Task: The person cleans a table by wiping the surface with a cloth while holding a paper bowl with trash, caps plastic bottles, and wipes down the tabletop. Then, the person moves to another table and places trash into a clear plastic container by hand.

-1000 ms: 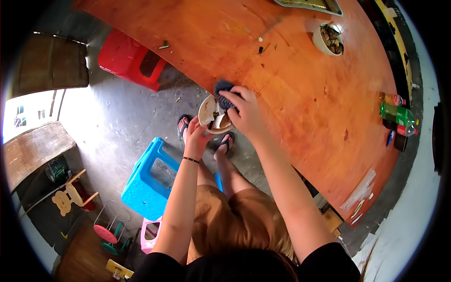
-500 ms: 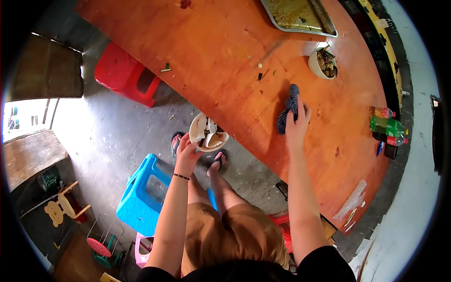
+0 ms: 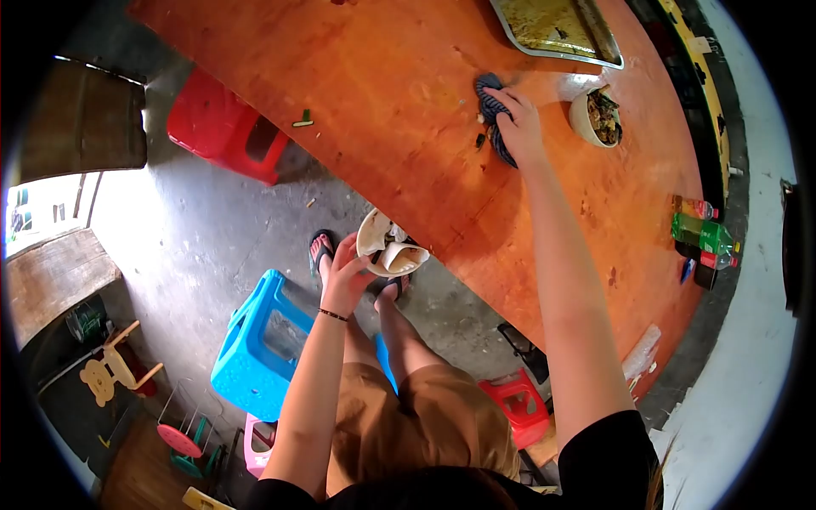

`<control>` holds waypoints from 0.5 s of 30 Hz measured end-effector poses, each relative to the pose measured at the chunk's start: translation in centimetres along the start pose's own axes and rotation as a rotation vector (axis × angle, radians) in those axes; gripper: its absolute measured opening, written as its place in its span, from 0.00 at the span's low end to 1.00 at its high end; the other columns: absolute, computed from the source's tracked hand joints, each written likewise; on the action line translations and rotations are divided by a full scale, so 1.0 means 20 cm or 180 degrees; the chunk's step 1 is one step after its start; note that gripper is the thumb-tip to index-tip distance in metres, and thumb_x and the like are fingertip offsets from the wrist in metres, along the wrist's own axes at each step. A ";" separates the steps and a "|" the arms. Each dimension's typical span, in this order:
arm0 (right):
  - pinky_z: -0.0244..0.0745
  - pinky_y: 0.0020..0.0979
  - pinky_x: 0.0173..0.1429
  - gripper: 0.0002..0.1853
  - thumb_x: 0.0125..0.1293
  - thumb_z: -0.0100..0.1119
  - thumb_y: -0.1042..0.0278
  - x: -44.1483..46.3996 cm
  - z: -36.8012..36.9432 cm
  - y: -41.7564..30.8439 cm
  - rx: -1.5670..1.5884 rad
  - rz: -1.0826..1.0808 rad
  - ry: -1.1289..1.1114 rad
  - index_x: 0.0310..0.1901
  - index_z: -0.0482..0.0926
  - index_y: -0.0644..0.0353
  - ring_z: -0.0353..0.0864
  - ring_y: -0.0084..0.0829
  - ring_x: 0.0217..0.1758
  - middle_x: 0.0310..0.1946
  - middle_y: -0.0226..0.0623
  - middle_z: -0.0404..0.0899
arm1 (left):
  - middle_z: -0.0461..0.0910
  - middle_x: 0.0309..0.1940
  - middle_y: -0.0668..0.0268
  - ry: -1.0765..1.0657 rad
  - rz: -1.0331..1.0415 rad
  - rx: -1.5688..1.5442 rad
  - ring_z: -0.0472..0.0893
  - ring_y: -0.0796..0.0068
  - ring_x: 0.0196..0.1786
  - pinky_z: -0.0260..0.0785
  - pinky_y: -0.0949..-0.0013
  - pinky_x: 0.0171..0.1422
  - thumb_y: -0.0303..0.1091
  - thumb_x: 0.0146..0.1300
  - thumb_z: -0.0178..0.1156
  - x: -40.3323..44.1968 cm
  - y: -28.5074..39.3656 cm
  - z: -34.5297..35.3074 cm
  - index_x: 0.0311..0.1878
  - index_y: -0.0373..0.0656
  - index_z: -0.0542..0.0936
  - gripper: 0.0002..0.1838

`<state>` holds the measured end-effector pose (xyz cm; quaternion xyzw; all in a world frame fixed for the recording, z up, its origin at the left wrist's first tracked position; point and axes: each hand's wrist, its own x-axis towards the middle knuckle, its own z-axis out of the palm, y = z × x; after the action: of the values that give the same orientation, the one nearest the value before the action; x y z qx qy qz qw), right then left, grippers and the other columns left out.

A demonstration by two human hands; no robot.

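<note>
My left hand grips the rim of a white bowl holding crumpled tissue and dark scraps. This bowl hangs over the floor, just off the edge of the orange-red table. Out over the tabletop, my right hand is closed on a dark striped cloth, which lies pressed against the surface. Small dark food scraps lie right beside the cloth. To the right of that hand stands a white bowl of food leftovers.
A metal tray with oily residue sits at the table's far side. Bottles lie near the right edge. Green scraps rest by the left edge. A red stool and a blue stool stand on the floor.
My right hand has moved the cloth away from me and to the left, up to the dark scraps. My left hand and its bowl have shifted slightly right.
</note>
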<state>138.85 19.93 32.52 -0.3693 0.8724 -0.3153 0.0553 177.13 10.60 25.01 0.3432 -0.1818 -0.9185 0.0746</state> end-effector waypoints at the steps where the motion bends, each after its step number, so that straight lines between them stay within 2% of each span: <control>1: 0.68 0.39 0.64 0.21 0.59 0.50 0.79 -0.01 0.01 -0.04 0.0231 -0.0001 -0.0137 0.51 0.84 0.51 0.72 0.45 0.59 0.56 0.42 0.75 | 0.67 0.65 0.61 -0.0018 0.0008 -0.0031 0.67 0.61 0.69 0.66 0.53 0.68 0.28 0.62 0.56 0.00 -0.02 0.00 0.68 0.43 0.64 0.30; 2: 0.70 0.38 0.62 0.20 0.56 0.50 0.82 -0.02 0.04 -0.05 0.0407 -0.0118 -0.0184 0.47 0.85 0.54 0.74 0.45 0.57 0.53 0.42 0.77 | 0.67 0.66 0.61 -0.0040 0.0019 -0.0058 0.67 0.61 0.69 0.66 0.52 0.68 0.28 0.62 0.55 0.00 -0.04 0.00 0.68 0.43 0.64 0.29; 10: 0.70 0.39 0.60 0.21 0.51 0.52 0.83 -0.33 0.18 -0.32 0.0350 -0.0817 -0.0329 0.43 0.86 0.50 0.75 0.44 0.53 0.48 0.38 0.79 | 0.68 0.65 0.60 0.0040 0.0150 -0.0156 0.67 0.60 0.69 0.66 0.50 0.68 0.29 0.62 0.54 -0.03 -0.09 0.00 0.68 0.42 0.64 0.29; 15: 0.71 0.38 0.59 0.21 0.50 0.51 0.82 -0.54 0.26 -0.52 0.0609 -0.0705 -0.0557 0.43 0.86 0.54 0.75 0.43 0.53 0.47 0.38 0.79 | 0.63 0.68 0.62 -0.0037 0.0208 -0.0221 0.66 0.63 0.69 0.66 0.53 0.68 0.27 0.63 0.55 -0.04 -0.10 0.00 0.68 0.44 0.63 0.29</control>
<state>154.71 19.25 33.10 -0.4823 0.7843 -0.3677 0.1309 177.68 12.67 24.63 0.3289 -0.1614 -0.9233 0.1154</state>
